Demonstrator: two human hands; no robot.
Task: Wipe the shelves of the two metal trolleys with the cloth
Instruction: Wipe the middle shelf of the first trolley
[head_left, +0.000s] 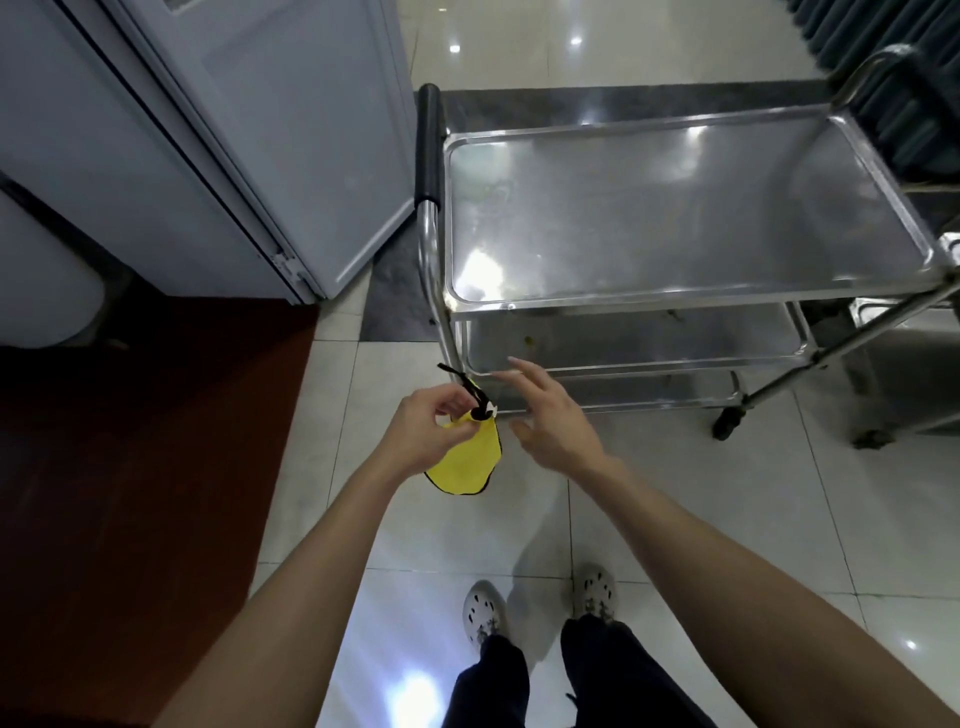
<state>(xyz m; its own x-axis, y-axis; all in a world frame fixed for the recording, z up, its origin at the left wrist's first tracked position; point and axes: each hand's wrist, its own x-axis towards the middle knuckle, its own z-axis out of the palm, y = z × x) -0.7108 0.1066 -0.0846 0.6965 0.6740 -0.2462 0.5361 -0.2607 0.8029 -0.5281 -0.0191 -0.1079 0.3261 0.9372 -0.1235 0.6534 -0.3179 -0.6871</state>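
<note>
Dark trousers (613, 670), white perforated clogs (483, 610), and bare, sleeveless forearms (311, 561).

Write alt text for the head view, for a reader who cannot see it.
A person's left hand pinches a hanging yellow cloth, the open right hand beside it, in front of a three-shelf metal trolley on a tiled floor.

Fairly bright, even indoor light comes from above, mirrored as small white glare spots on the glossy pale tiled floor (441, 545), with a wider bloom near the white perforated shoes (483, 608), where soft shadows lie. The shiny steel top shelf of the metal trolley (675, 208) carries hazy white reflections. The dark red-brown floor strip (130, 467) at left is dim. Wide-angle distortion bows the edges of the grey door (311, 130), and detail is slightly soft throughout.
</note>
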